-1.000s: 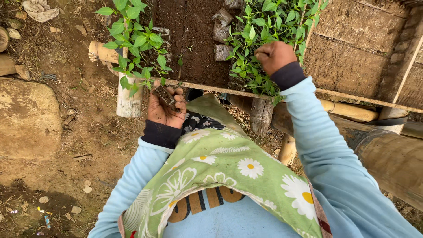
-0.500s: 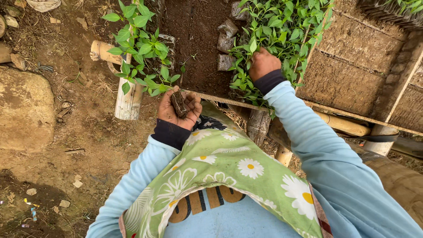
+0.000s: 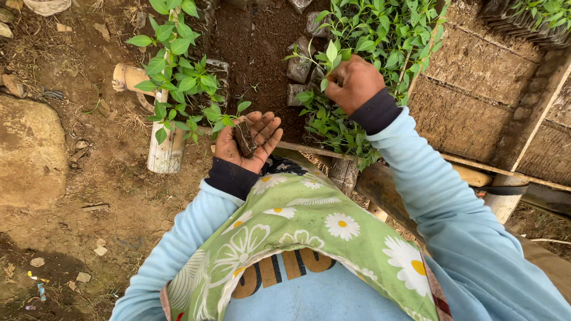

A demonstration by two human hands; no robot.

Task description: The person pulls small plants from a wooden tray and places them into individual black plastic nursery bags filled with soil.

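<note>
Bare brown earth (image 3: pixel 89 196) surrounds a raised nursery bed (image 3: pixel 488 89) of dark soil. Left hand (image 3: pixel 247 139), palm up and fingers spread, cradles a seedling's dark soil plug (image 3: pixel 244 138) so the crumbly block rests supported, near the bed's edge. Right hand (image 3: pixel 354 83), farther right, is closed in a pinch on a green seedling (image 3: pixel 330 56) among its neighbours (image 3: pixel 386 30).

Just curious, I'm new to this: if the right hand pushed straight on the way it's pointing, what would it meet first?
Probably the leafy green seedlings just past the right hand, whose fingers already pinch one stem; the soil bed lies below, though depth is hard to judge.
</note>
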